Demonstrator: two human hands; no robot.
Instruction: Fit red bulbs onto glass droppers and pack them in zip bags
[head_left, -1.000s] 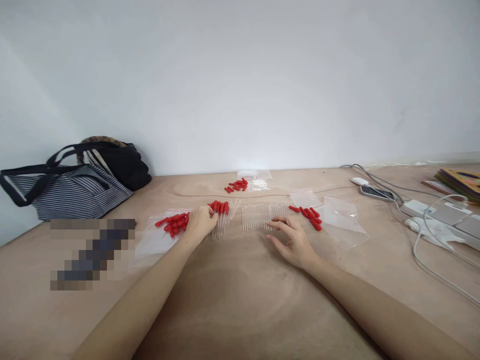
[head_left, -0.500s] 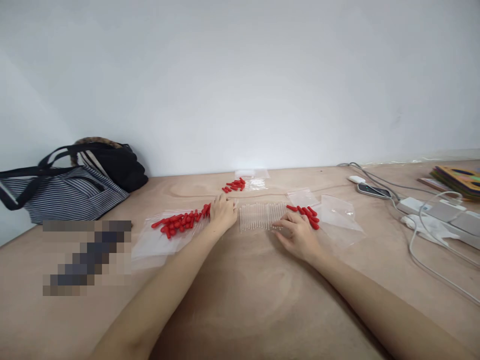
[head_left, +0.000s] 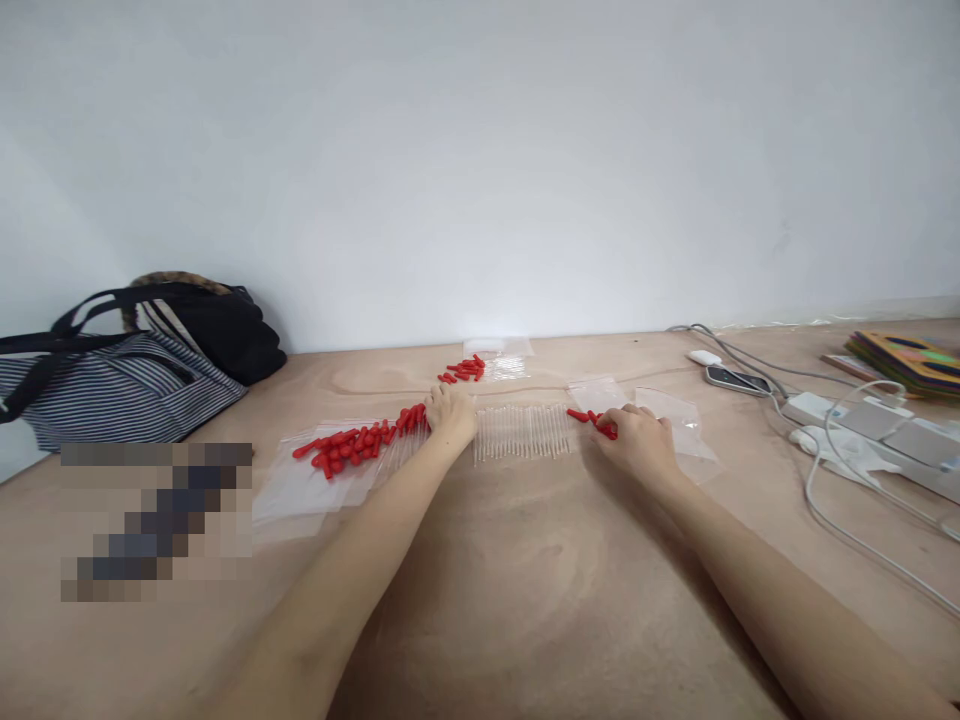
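Observation:
A row of thin clear tubes (head_left: 521, 432) lies side by side on the wooden table. At its left end rests my left hand (head_left: 451, 415), fingers bent down and together; what they hold, if anything, is hidden. Beyond the right end, my right hand (head_left: 637, 440) has its fingers closed on a red rubber bulb (head_left: 609, 430) in a small group, partly covering the others. Just left of my left hand, a larger heap of red rubber bulbs (head_left: 349, 448) lies on a plastic bag (head_left: 281, 495), with more clear tubes beside it.
Farther back are more red bulbs (head_left: 463, 370) and a small bag of clear tubes (head_left: 506, 365). Clear bags (head_left: 671, 410) lie behind my right hand. Power strips (head_left: 870, 425) with cables stand right; a striped bag (head_left: 135, 395) sits left, near a blurred patch.
My right hand has moved right, from the end of the tube row onto the small group of red bulbs, and its fingers have closed. My left hand has stayed nearly in place.

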